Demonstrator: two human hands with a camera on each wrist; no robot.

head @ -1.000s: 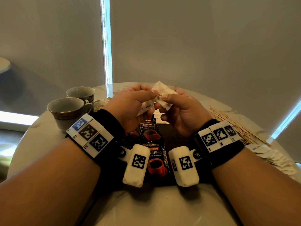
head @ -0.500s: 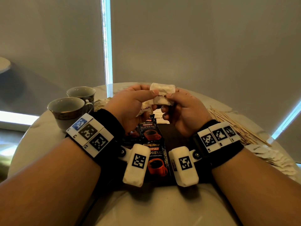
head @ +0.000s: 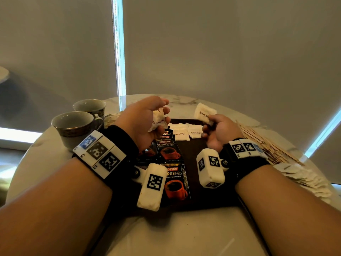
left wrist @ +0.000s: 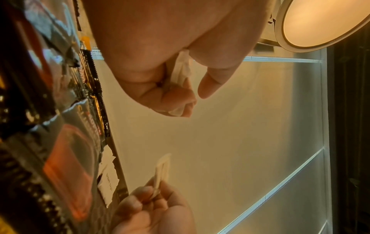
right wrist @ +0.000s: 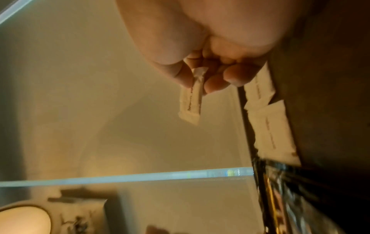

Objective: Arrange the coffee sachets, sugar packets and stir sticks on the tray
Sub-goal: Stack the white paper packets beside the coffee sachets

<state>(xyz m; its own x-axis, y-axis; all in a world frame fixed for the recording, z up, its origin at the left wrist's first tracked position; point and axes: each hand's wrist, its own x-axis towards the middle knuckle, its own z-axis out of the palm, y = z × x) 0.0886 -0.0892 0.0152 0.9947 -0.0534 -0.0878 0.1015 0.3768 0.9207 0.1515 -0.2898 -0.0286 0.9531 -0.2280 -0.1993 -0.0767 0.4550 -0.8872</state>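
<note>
Both forearms reach in from the near edge of the round marble table (head: 184,237), wrists raised above the dark tray (head: 193,150) at the table's middle.

The left hand (head: 142,122) hovers over the tray's 10 o'clock corner, palm turned inward, fingers curled around a white brown-sugar packet (head: 158,121) that shows below the thumb. From the left wrist view the packet is tucked between the thumb and the folded fingers, the index finger sticking out loosely.

The right hand (head: 219,132) sits lower, toward the tray's 2 o'clock side, knuckles up. It pinches another sugar packet (head: 203,112) by its lower end between thumb and fingers, so the packet stands up and tilts away at 11 o'clock from the hand. The two hands are apart, with a clear gap between them.

On the tray, black coffee sachets (head: 168,150) lie in a column along the left half, running from 12 down to 6 o'clock. Two flat sugar packets (head: 188,133) lie side by side at the tray's far edge, between the hands.

A heap of stir sticks (head: 263,143) lies on the table at 3 o'clock of the tray, with more packets (head: 304,180) piled nearer at 4 o'clock. Two cups (head: 79,126) stand at 9 o'clock.
</note>
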